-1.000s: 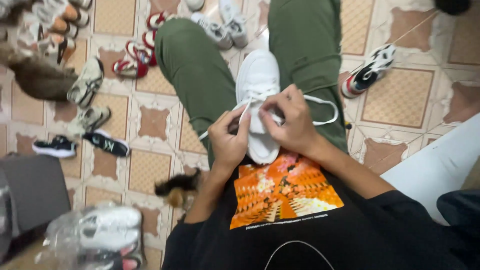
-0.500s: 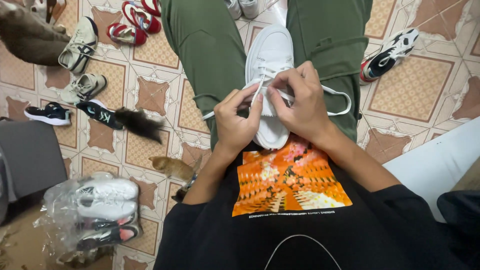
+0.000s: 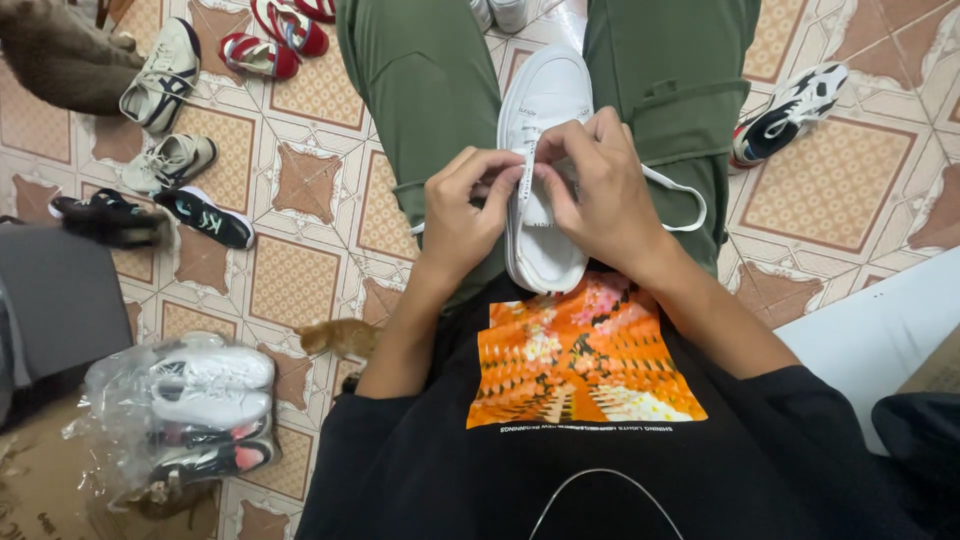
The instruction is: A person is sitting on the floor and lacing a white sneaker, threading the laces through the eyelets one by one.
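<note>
A white sneaker (image 3: pixel 548 110) lies on my lap between my green trouser legs, toe pointing away from me. My left hand (image 3: pixel 462 205) pinches the white shoelace (image 3: pixel 684 195) at the shoe's left side. My right hand (image 3: pixel 600 185) covers the tongue area and grips the lace from the right, fingertips meeting the left hand's. A loop of the lace hangs out to the right over my thigh. The middle of the shoe is hidden under both hands.
Loose shoes lie on the patterned tile floor: red-and-white ones (image 3: pixel 262 45) and beige ones (image 3: pixel 170 160) at the upper left, a black-and-white sneaker (image 3: pixel 790 105) at the right. Bagged sneakers (image 3: pixel 195 405) sit at the lower left. A small orange kitten (image 3: pixel 340 338) stands by my left elbow.
My hands have drawn closer together on the lace and the shoe sits higher in view. The kitten has moved right, closer to my left arm.
</note>
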